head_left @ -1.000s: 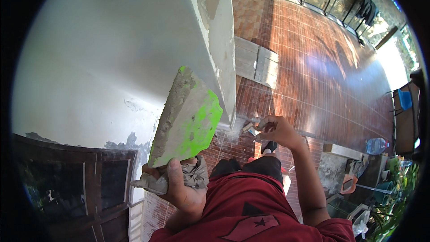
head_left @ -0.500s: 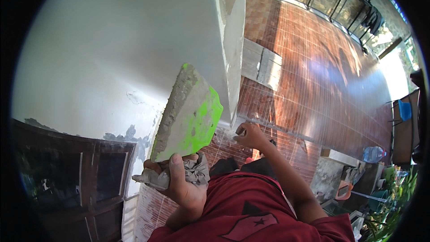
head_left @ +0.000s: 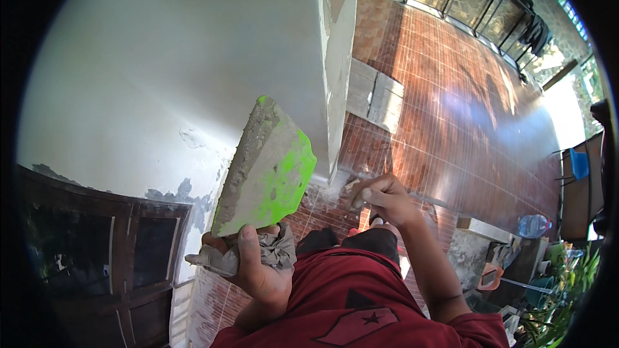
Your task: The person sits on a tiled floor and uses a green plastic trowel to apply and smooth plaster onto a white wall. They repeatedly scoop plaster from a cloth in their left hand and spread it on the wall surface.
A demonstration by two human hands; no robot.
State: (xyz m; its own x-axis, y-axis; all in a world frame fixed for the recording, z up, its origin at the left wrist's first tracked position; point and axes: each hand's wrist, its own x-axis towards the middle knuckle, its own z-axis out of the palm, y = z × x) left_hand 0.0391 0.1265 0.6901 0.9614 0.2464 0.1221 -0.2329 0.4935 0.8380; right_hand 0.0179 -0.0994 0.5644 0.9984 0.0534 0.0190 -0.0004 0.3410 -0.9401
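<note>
The left hand (head_left: pixel 261 277) is raised before the body, its forearm bent and the thumb pressed flat on the lower corner of a green board (head_left: pixel 271 171), the fingers closed round it from beneath; a crumpled grey wrap (head_left: pixel 277 248), cloth or plastic, I can't say which, is bunched in the same grip; the board tilts upward in front of the white wall (head_left: pixel 161 77), angular, smeared pale grey, with rough wet-looking mortar (head_left: pixel 248 151) thick along its left edge. The right hand (head_left: pixel 387 201) hangs lower, near the wall's corner, elbow bent and fingers half curled; whether they pinch anything I can't tell; below are glossy reddish-brown tiles (head_left: pixel 445 135); the dark red shirt (head_left: pixel 309 309) bears a printed star in an angular patch.
</note>
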